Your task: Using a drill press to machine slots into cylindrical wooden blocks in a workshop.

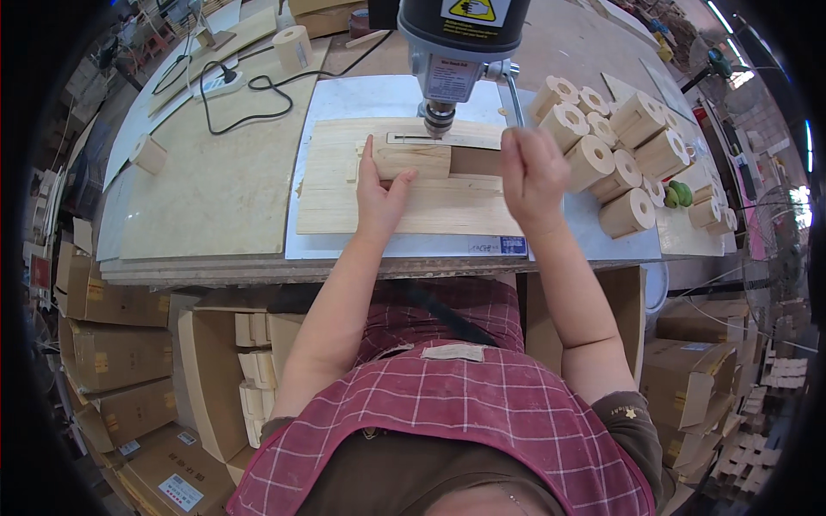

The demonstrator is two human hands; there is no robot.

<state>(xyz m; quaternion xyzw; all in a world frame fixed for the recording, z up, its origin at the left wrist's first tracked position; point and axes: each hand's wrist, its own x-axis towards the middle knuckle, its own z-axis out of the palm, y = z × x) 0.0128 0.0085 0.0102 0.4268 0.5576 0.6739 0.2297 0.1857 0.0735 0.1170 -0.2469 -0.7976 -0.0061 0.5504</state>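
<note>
My left hand [383, 196] grips the left end of a pale wooden block [426, 163], its thumb along the near side and a finger reaching up the end. The block lies on a flat wooden board [456, 211], against a strip with a slot. Above it hangs a bench drill press [460, 43]; its chuck [440, 119] is over the strip near the block's right end. A bit's tip is hard to make out. My right hand [535, 176] is closed in a fist at the lower end of the drill's feed lever [514, 93], whose end is hidden by the fingers.
Several round-holed wooden blocks [589, 159] stand clustered on the right, with a green object [680, 193] beside them. A power strip [222, 83] and black cable lie at the back left. Cardboard boxes [120, 353] are stacked below the table; an open carton [206, 378] holds wooden pieces.
</note>
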